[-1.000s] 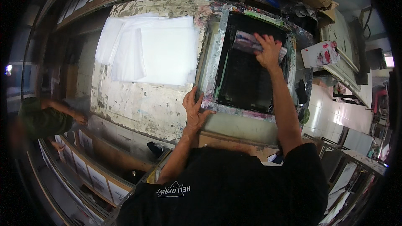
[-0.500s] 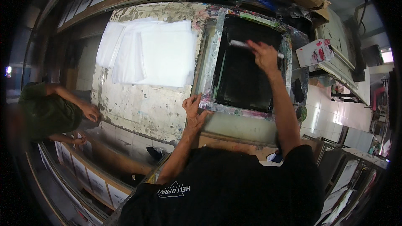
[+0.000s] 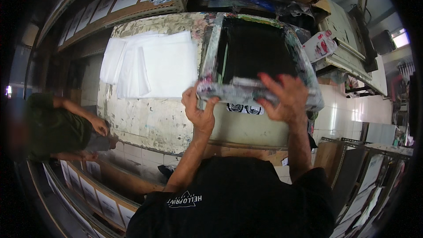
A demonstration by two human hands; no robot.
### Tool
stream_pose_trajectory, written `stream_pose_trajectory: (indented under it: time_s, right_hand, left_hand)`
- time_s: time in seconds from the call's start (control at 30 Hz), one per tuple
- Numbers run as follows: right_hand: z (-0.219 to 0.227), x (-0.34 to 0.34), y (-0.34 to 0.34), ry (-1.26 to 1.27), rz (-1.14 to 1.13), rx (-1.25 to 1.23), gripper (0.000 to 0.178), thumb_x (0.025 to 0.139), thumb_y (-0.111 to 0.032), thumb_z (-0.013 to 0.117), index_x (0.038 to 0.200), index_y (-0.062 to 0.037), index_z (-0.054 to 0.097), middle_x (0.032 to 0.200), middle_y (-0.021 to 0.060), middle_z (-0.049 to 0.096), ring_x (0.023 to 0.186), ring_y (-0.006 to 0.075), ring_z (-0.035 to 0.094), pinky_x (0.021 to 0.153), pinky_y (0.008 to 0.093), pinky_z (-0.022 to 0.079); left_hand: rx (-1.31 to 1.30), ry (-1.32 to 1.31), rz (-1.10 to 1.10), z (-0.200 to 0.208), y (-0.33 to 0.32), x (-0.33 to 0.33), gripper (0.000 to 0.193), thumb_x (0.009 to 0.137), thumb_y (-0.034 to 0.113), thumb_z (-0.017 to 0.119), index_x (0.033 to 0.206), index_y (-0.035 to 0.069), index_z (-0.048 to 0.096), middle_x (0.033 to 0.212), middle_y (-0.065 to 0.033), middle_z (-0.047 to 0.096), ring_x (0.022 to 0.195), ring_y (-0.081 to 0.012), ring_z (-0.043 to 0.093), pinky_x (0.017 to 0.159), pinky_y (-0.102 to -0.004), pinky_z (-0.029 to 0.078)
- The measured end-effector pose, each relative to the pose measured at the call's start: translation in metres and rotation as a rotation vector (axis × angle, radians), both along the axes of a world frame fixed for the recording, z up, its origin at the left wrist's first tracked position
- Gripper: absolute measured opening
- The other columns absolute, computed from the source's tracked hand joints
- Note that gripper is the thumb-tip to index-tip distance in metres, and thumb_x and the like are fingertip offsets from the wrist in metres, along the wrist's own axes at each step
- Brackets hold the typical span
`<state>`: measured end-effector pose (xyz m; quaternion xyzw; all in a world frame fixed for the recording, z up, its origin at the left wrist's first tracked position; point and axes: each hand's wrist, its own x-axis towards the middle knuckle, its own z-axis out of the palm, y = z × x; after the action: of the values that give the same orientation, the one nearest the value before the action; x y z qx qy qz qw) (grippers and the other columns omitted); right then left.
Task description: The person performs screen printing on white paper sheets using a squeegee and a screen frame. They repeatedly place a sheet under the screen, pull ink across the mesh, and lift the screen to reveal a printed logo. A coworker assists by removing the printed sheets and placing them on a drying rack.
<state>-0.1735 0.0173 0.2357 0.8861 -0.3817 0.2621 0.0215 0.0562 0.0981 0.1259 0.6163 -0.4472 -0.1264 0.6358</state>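
A screen printing frame [image 3: 220, 89] with paint-stained rails is tilted, its near edge raised off the board. My left hand [image 3: 198, 111] grips its near left corner, thumb in front. Over the near rail, toward its right end, my right hand [image 3: 286, 97] is clasped, slightly blurred, with red on its fingertips. Against the inside of that rail lies a pale squeegee [image 3: 246, 81], partly hidden by my right fingers. Dark ink covers the mesh [image 3: 257, 48]. Below the raised edge, black round prints [image 3: 245, 109] show on a light surface.
White sheets [image 3: 169, 68] lie stacked on the stained table [image 3: 145, 121] to the left. At the far left stands another person [image 3: 57, 125], arms lowered. A red-smeared white card [image 3: 319, 46] sits at the right. Shelving [image 3: 119, 17] borders the back left.
My right hand has come nearer with the squeegee, from the far part of the mesh to the near rail, and has taken hold there. The frame's near edge has risen, uncovering the prints.
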Motion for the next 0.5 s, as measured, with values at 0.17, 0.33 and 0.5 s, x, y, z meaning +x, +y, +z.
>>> stream_pose_trajectory:
  time_s: [0.17, 0.33, 0.5]
  right_hand:
    - [0.064, 0.002, -0.076, -0.077, 0.018, -0.073, 0.06, 0.067, -0.05, 0.082, 0.12, -0.026, 0.071, 0.087, 0.0138, 0.069, 0.075, 0.033, 0.066, 0.069, 0.0435, 0.051]
    - [0.102, 0.009, -0.133, -0.109, 0.046, -0.078, 0.052, 0.071, -0.039, 0.083, 0.118, -0.0184, 0.073, 0.097, 0.0147, 0.073, 0.083, 0.0313, 0.07, 0.077, 0.0381, 0.054]
    - [0.124, 0.013, -0.136, -0.077, -0.034, -0.015, 0.046, 0.077, -0.035, 0.08, 0.119, -0.0165, 0.072, 0.104, 0.0125, 0.074, 0.087, 0.029, 0.07, 0.081, 0.035, 0.053]
  left_hand:
    - [-0.032, 0.1, -0.186, 0.02, -0.052, 0.017, 0.071, 0.082, 0.012, 0.079, 0.142, -0.003, 0.045, 0.112, -0.0145, 0.062, 0.108, -0.0269, 0.057, 0.097, -0.0387, 0.043]
    - [0.594, -0.49, 0.155, -0.114, -0.033, 0.007, 0.045, 0.08, 0.028, 0.08, 0.109, -0.002, 0.065, 0.109, -0.0201, 0.063, 0.104, -0.0395, 0.059, 0.085, -0.0497, 0.046]
    - [0.411, -0.351, 0.085, -0.135, -0.023, -0.011, 0.027, 0.084, 0.024, 0.078, 0.09, 0.0, 0.068, 0.084, -0.0124, 0.068, 0.077, -0.0297, 0.062, 0.069, -0.0404, 0.049]
